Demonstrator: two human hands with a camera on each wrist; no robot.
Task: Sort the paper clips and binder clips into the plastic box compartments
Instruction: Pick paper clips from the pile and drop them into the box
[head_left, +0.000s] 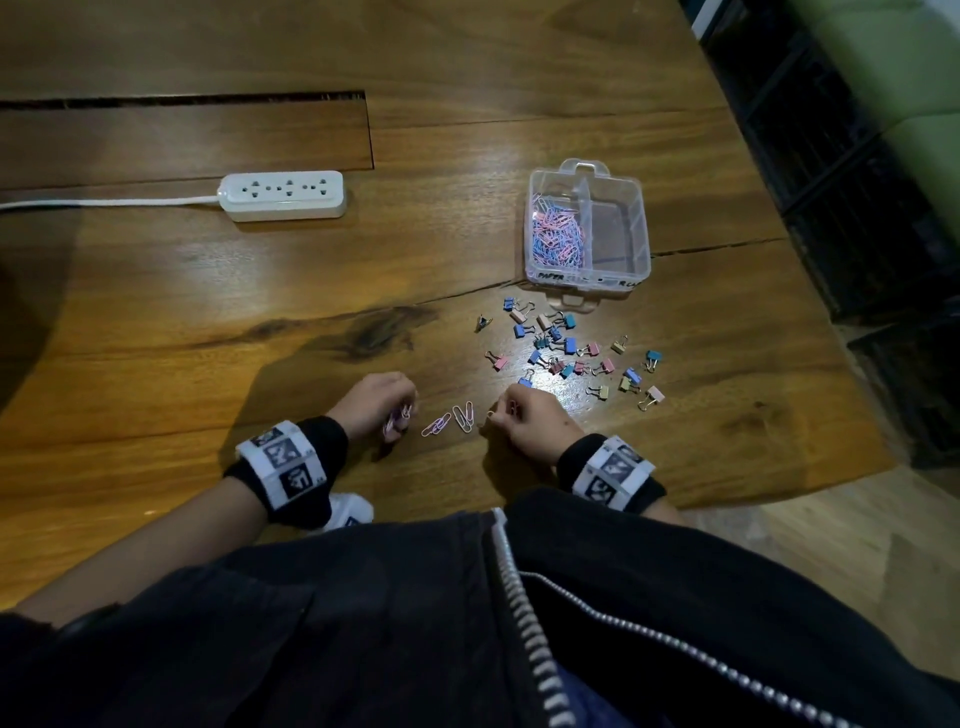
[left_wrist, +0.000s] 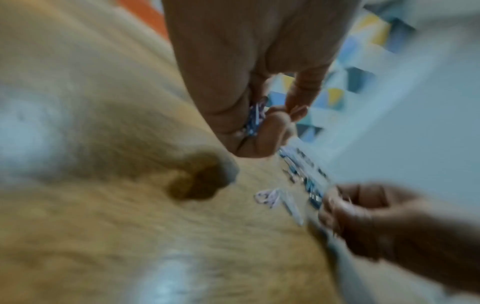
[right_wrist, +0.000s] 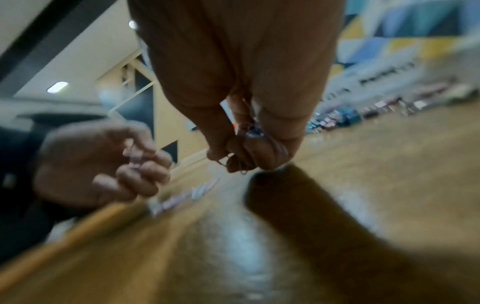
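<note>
Nearest the table edge, the left hand is curled closed around a small bunch of paper clips, seen between its fingers in the left wrist view. The right hand is likewise curled, thumb and fingers pinching a few wire clips; which kind they are cannot be told. Between the two hands, loose paper clips lie flat on the wooden table.

Farther and to the right, the binder clips are scattered, none yet sorted. Beyond them sits the plastic box: its left compartment holds paper clips, its right compartment holds nothing.

Judgement: the step is gathering the last paper clips. Slide each to lift an end, keep the held bunches tightly enclosed, and release them only over the left compartment.
</note>
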